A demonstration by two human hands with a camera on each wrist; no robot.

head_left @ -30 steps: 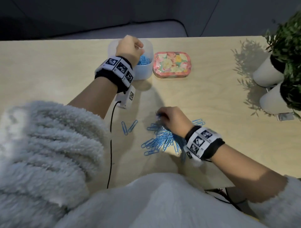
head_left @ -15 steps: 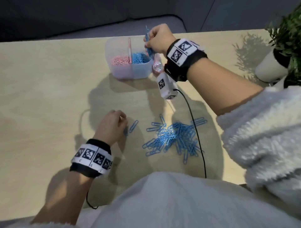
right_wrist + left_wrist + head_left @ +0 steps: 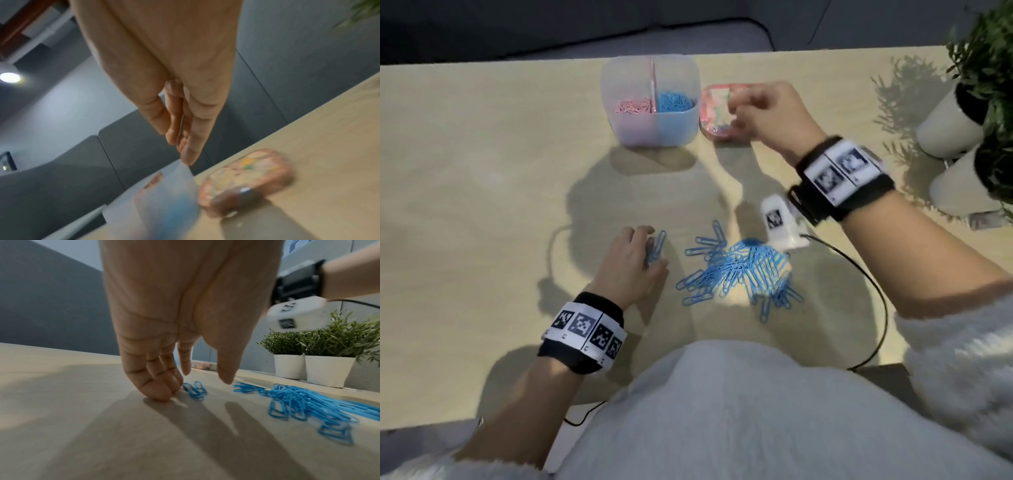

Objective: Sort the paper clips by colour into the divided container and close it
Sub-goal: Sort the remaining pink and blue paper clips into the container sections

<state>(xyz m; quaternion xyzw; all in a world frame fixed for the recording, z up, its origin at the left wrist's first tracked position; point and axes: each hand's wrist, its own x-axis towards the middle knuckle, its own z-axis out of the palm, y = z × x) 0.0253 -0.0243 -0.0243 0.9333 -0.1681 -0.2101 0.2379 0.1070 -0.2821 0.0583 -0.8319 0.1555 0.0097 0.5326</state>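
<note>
Blue clips [image 3: 739,270] on tan table [image 3: 482,171], pink + blue clips in frosted container [image 3: 654,126], pink floral lid [image 3: 717,116], white pots [image 3: 950,128] w/ green plants, b/w marker wristbands [image 3: 585,330]

Fluffy white sleeves [image 3: 959,359]; black wristbands [image 3: 582,337] with white marker tags; white wrist camera [image 3: 780,222], black cable.

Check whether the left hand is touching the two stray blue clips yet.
Touching. The left wrist view shows the left hand's curled fingertips against the two stray blue clips on the table.

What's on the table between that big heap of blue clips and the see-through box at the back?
Nothing but bare table, crossed by shadows. The head view shows open wood from the pile of blue clips up to the divided container.
</note>
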